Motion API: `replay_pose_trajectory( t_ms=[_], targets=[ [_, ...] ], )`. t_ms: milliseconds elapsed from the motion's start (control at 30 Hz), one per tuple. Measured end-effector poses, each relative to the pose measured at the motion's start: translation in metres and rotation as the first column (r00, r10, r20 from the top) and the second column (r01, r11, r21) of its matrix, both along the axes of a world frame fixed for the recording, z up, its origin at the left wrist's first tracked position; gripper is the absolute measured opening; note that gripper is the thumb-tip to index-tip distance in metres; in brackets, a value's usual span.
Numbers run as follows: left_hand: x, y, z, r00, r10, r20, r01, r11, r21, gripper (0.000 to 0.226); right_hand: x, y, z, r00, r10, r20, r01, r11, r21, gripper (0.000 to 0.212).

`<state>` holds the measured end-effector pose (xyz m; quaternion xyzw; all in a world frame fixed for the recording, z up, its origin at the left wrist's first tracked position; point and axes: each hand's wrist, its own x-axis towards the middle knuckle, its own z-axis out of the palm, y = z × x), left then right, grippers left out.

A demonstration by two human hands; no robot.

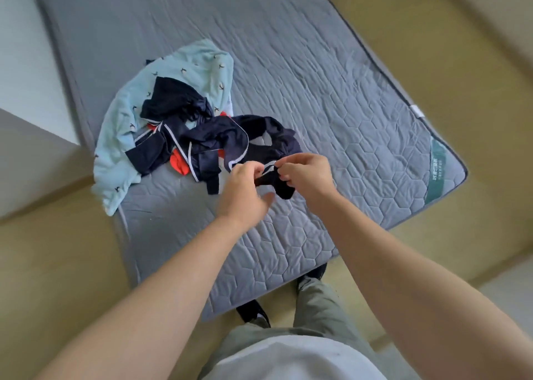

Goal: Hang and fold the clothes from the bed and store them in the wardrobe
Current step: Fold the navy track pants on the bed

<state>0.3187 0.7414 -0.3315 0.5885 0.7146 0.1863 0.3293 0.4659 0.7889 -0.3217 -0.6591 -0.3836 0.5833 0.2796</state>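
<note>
A heap of clothes lies on the grey quilted mattress: a light blue patterned garment underneath, dark navy pieces with white trim on top, and a bit of orange-red fabric. A navy garment with a white edge is lifted at the heap's near right side. My left hand and my right hand both pinch its near edge, close together, a dark flap hanging between them.
The mattress lies low on a yellowish floor. A white wall or cabinet stands at the left. A green label marks the mattress corner at the right. My legs and dark shoes are at the mattress's near corner.
</note>
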Motion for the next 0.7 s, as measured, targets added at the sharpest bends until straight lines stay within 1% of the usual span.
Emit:
replay_pose_trajectory(
  t_ms=[67, 100, 133, 167, 267, 367, 433, 467, 500, 533, 567, 600, 633, 667, 700],
  targets=[
    [-0.018, -0.008, 0.023, 0.999, -0.023, -0.047, 0.026, 0.997, 0.073, 0.060, -0.024, -0.019, 0.037, 0.997, 0.069, -0.015, -0.068, 0.994, 0.085, 0.025],
    [-0.028, -0.012, 0.033, 0.999, -0.022, -0.050, 0.026, 0.995, 0.095, 0.061, -0.035, -0.026, 0.054, 0.995, 0.095, -0.018, -0.092, 0.988, 0.124, 0.025],
    [-0.038, -0.017, 0.041, 0.999, -0.014, -0.034, 0.018, 0.993, 0.119, 0.055, -0.046, -0.032, 0.070, 0.993, 0.115, -0.020, -0.111, 0.981, 0.157, 0.024],
    [-0.049, -0.021, 0.048, 1.000, -0.001, -0.013, 0.003, 0.989, 0.149, 0.043, -0.057, -0.037, 0.086, 0.991, 0.133, -0.019, -0.127, 0.975, 0.185, 0.023],
    [-0.082, -0.035, 0.066, 0.998, 0.069, 0.006, -0.068, 0.977, 0.204, 0.002, -0.082, -0.048, 0.121, 0.982, 0.187, -0.029, -0.173, 0.946, 0.273, 0.025],
    [-0.115, -0.044, 0.087, 0.995, 0.099, 0.034, -0.104, 0.964, 0.246, 0.011, -0.098, -0.053, 0.142, 0.968, 0.248, -0.027, -0.223, 0.908, 0.354, 0.024],
    [-0.136, -0.050, 0.107, 0.988, 0.126, 0.086, -0.145, 0.950, 0.277, 0.011, -0.108, -0.055, 0.146, 0.963, 0.268, 0.014, -0.252, 0.886, 0.389, 0.039],
    [-0.143, -0.049, 0.115, 0.984, 0.137, 0.113, -0.165, 0.942, 0.293, 0.011, -0.109, -0.054, 0.143, 0.957, 0.279, 0.077, -0.286, 0.875, 0.390, 0.049],
    [-0.151, -0.050, 0.125, 0.977, 0.153, 0.150, -0.193, 0.931, 0.311, 0.011, -0.113, -0.053, 0.141, 0.935, 0.311, 0.168, -0.353, 0.854, 0.381, 0.060],
    [-0.159, -0.052, 0.136, 0.967, 0.165, 0.195, -0.224, 0.915, 0.334, 0.012, -0.118, -0.053, 0.139, 0.894, 0.365, 0.259, -0.439, 0.829, 0.346, 0.068],
    [-0.165, -0.054, 0.147, 0.953, 0.174, 0.248, -0.257, 0.897, 0.359, 0.013, -0.124, -0.055, 0.136, 0.842, 0.430, 0.326, -0.521, 0.804, 0.285, 0.072],
    [-0.171, -0.056, 0.158, 0.938, 0.183, 0.296, -0.292, 0.876, 0.383, 0.015, -0.130, -0.056, 0.133, 0.783, 0.499, 0.372, -0.595, 0.774, 0.216, 0.071],
    [-0.178, -0.059, 0.168, 0.924, 0.195, 0.330, -0.325, 0.856, 0.403, 0.015, -0.136, -0.059, 0.130, 0.722, 0.561, 0.405, -0.659, 0.736, 0.155, 0.064],
    [-0.184, -0.061, 0.177, 0.910, 0.209, 0.359, -0.356, 0.837, 0.415, 0.016, -0.142, -0.062, 0.127, 0.671, 0.597, 0.440, -0.702, 0.703, 0.116, 0.052],
    [-0.190, -0.064, 0.184, 0.899, 0.223, 0.378, -0.381, 0.823, 0.421, 0.017, -0.149, -0.064, 0.125, 0.632, 0.597, 0.494, -0.725, 0.681, 0.103, 0.036]
  ],
)
